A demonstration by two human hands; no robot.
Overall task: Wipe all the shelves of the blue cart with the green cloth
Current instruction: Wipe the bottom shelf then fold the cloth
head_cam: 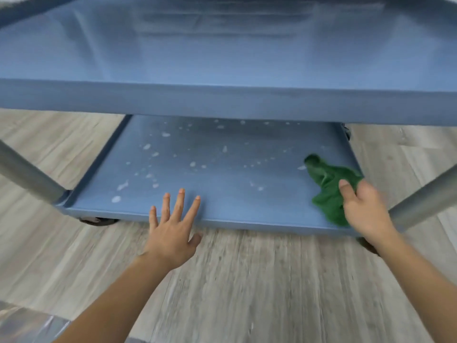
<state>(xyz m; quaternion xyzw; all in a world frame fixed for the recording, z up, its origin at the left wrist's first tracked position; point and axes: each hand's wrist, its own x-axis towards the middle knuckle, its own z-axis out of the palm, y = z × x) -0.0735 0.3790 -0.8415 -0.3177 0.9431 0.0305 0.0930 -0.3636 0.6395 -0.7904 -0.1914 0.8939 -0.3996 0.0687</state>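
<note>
The right hand (363,209) grips the green cloth (329,186) on the spotted bottom shelf (222,169). The left hand (173,226) hovers, fingers spread, grasping nothing. Next, probably, sweep leftward.

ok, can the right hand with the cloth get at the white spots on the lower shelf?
Probably yes. The right hand holds the green cloth at the lower shelf's right end; nothing stands between it and the white spots, and the upper shelf leaves an open gap.

you're indoors, though the exact kind of room can't be told: pale grey wood-look plank flooring (247,280) runs under a blue cart (222,100) with grey metal legs (24,169) and dark castors (99,221).
</note>
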